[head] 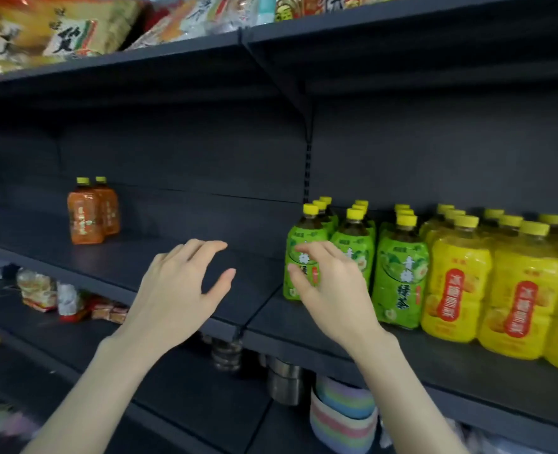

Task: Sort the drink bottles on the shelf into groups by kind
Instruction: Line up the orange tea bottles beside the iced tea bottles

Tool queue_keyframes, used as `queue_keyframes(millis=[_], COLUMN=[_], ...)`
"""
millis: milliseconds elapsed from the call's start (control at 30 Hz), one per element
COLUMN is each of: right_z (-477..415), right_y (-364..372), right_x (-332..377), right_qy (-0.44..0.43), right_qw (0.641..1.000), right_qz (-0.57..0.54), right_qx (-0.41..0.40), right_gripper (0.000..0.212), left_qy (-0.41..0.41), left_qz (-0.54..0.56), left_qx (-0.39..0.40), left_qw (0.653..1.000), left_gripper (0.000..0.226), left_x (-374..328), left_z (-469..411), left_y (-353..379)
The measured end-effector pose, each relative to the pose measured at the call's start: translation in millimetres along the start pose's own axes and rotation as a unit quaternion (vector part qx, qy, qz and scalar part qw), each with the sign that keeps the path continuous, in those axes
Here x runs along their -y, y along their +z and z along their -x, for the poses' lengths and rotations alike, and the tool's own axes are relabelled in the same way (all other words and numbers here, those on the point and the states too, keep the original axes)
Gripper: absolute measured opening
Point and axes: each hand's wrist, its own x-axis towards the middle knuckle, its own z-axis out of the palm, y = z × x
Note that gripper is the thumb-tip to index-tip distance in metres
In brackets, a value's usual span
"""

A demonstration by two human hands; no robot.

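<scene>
I face dark grey metal shelving (133, 253), its back panel (189, 152) plain, a slotted upright (308, 165) dividing two bays.

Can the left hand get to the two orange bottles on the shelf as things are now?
Probably yes. The left hand is open over bare shelf, and nothing stands between it and the orange bottles.

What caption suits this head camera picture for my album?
Sorting drinks: right hand reaches for the front green bottle, left hand hovers open over the shelf; orange bottles left, yellow bottles right.
</scene>
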Motion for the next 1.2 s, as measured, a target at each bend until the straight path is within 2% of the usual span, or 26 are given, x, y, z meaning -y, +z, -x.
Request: queue_keyframes(millis=[267, 500, 733, 867, 1000, 1100, 1200], right_z=[-76, -148, -193, -214, -242, -262, -288], right_y=[128, 240, 369, 435, 485, 519, 553], right_x=[21, 74, 141, 176, 197, 204, 205], right_qy=[0.02, 0.018, 0.048, 0.083, 0.109, 0.12, 0.121], right_qw=[0.999, 0.997, 0.996, 0.993, 0.989, 0.987, 0.985], right_qz=[-0.016, -0.023, -0.012, 0.004, 0.023, 0.033, 0.042], right_qx=[0.027, 0.064, 0.076, 0.089, 0.098, 0.104, 0.114], right_gripper=[0.031, 0.032, 0.031, 0.031, 0.031, 0.031, 0.031], left_qy=[-0.004, -0.054, -0.073, -0.086, -0.146, -0.218, -0.275], left_qz=[-0.018, -0.005, 0.034, 0.081, 0.147, 0.19, 0.239], left_qx=[0.022, 0.01, 0.0, 0.018, -0.018, -0.022, 0.012], left_qw=[1.0, 0.998, 0.997, 0.993, 0.978, 0.957, 0.931], left_gripper=[0.051, 0.056, 0.03, 0.028, 0.04, 0.063, 0.087], left_x=[137, 277, 441, 522, 587, 633, 677], left_z=[-37, -69, -82, -91, -117, -138, -165], left_y=[37, 47, 65, 79, 96, 119, 144])
